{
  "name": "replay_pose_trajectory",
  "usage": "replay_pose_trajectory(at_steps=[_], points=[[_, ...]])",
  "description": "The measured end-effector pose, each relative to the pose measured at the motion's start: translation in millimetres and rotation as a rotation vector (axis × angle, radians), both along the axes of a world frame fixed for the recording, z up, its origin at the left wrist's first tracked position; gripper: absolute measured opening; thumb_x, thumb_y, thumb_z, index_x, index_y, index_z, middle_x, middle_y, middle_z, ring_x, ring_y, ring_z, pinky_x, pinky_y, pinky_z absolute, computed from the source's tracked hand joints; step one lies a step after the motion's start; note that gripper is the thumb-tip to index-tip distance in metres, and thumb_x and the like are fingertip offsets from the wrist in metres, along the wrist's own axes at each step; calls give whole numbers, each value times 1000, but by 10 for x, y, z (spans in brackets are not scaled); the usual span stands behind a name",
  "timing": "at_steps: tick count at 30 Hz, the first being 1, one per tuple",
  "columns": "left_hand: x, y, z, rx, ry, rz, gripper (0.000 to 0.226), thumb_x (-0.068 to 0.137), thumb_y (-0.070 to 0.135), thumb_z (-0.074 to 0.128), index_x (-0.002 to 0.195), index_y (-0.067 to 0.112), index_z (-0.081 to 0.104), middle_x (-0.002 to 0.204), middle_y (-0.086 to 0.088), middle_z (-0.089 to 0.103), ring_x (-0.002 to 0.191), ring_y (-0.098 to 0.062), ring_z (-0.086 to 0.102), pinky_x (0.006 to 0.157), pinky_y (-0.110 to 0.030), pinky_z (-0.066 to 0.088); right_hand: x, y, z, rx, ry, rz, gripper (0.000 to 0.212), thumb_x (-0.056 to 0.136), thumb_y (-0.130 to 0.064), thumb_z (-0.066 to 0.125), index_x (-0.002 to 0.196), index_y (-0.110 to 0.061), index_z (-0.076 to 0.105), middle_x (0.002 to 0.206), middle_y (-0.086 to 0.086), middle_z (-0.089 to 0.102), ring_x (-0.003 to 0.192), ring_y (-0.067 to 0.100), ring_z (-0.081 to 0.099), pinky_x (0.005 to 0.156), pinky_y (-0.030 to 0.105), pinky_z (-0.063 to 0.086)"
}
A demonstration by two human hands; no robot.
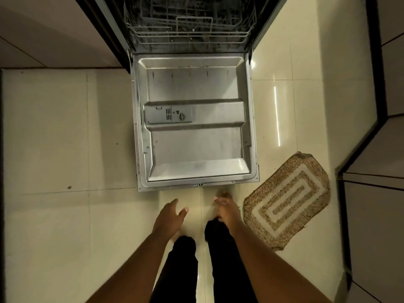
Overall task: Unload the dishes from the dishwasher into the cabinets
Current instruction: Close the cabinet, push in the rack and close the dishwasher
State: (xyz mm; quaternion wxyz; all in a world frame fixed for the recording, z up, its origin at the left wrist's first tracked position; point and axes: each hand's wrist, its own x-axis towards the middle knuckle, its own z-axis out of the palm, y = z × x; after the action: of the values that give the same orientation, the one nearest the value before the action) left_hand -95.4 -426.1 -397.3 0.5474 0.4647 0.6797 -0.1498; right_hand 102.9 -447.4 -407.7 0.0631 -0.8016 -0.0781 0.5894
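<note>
Left hand (169, 216): we see it empty, fingers spread and relaxed, palm turned inward, held above the floor (54, 149) just short of the door's near edge.
Right hand (225, 207): motion-blurred; it seems to hold nothing, fingers loosely extended toward the door, though we cannot read each finger clearly.
Dishwasher door (192, 149): dropped flat and fully open, directly ahead of both hands; its near edge lies just beyond the fingertips, and its long axis runs straight away from us.
Detergent dispenser (168, 114): set in the door's inner panel, ahead and slightly to the left-hand side.
Lower rack (190, 27): pushed inside the tub, well beyond the far end of the door, ahead of both hands; the wires look dark, and we cannot tell whether any dishes remain in it.
Key relation: the rack lies straight forward across the whole length of the door, roughly centred between the 2 hands, so neither hand is clearly nearer; we judge the right hand marginally further forward.
Coming move: we judge a forward lean or step is needed to reach the rack's front rail.
Mat (288, 200): on the floor just beside the right hand, to its outer side.
Cabinets (389, 215): along the right-hand side, beyond the mat.
</note>
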Motion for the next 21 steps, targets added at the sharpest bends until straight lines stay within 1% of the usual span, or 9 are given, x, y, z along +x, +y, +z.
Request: replay_pose_trajectory(at_steps=[2, 3, 6, 8, 9, 12, 14, 18, 21], points=[[11, -171, -58, -47, 0, 175, 63, 94, 46, 56, 145, 12, 42, 143, -12, 51, 132, -25, 48, 111, -35, 35, 28, -72, 12, -33, 84, -234, 35, 94, -48, 60, 95, -13, 62, 85, 9, 58, 65, 15, 59, 59, 26, 48], [13, -267, -135, -56, 5, 211, 63, 94, 47, 56, 143, 10, 45, 141, -13, 53, 133, -26, 46, 113, -36, 32, 60, -121, -27, -53, 119, -327, 33, 97, -47, 57, 98, -14, 59, 88, 11, 61, 69, 16, 64, 57, 25, 48], [-17, -579, -746, -128, 12, 297, 76, 85, 67, 53, 135, 10, 52, 142, -13, 51, 139, -33, 38, 116, -50, 27, 194, -316, -316, -30, 201, -552, 61, 95, -49, 59, 138, -9, 48, 130, 23, 61, 115, 35, 63, 79, 40, 57], [-112, -897, -1507, -166, 49, 509, 102, 64, 92, 49, 131, 16, 52, 144, -12, 48, 134, -32, 43, 112, -52, 33, 258, -419, -530, 3, 274, -625, 77, 93, -51, 60, 150, -7, 34, 141, 27, 51, 125, 39, 55, 98, 48, 52], [-79, -956, -1701, -205, 13, 648, 105, 60, 94, 52, 132, 19, 50, 143, -9, 49, 132, -29, 46, 110, -52, 37, 293, -459, -675, 8, 293, -655, 80, 92, -53, 60, 152, -9, 31, 143, 27, 49, 128, 40, 53, 103, 49, 49], [226, -626, -1433, -264, -178, 1070, 77, 86, 59, 62, 142, 11, 42, 141, -13, 44, 132, -30, 45, 104, -48, 44, 368, -380, -1029, 49, 325, -732, 91, 86, -61, 62, 155, -15, 24, 150, 26, 39, 137, 42, 43, 105, 49, 46], [313, -541, -1702, -290, -289, 1210, 70, 91, 48, 61, 146, 11, 39, 149, -16, 36, 138, -32, 39, 108, -48, 41, 390, -293, -1366, 66, 357, -780, 101, 79, -66, 65, 157, -22, 20, 154, 25, 31, 139, 42, 38, 109, 51, 43], [456, -239, -2067, -227, -474, 1398, 69, 86, 49, 65, 146, 24, 41, 159, -11, 22, 145, -31, 27, 111, -52, 37, 386, -79, -1856, 153, 417, -866, 102, 73, -69, 73, 156, -34, 24, 162, 20, 15, 145, 43, 25, 114, 56, 36], [454, 5, -2167, -99, -540, 1503, 68, 70, 58, 74, 130, 32, 54, 159, -3, 25, 146, -29, 25, 107, -49, 41, 276, 50, -2102, 146, 443, -939, 101, 76, -63, 75, 156, -32, 22, 164, 18, 9, 149, 41, 18, 116, 60, 28]])
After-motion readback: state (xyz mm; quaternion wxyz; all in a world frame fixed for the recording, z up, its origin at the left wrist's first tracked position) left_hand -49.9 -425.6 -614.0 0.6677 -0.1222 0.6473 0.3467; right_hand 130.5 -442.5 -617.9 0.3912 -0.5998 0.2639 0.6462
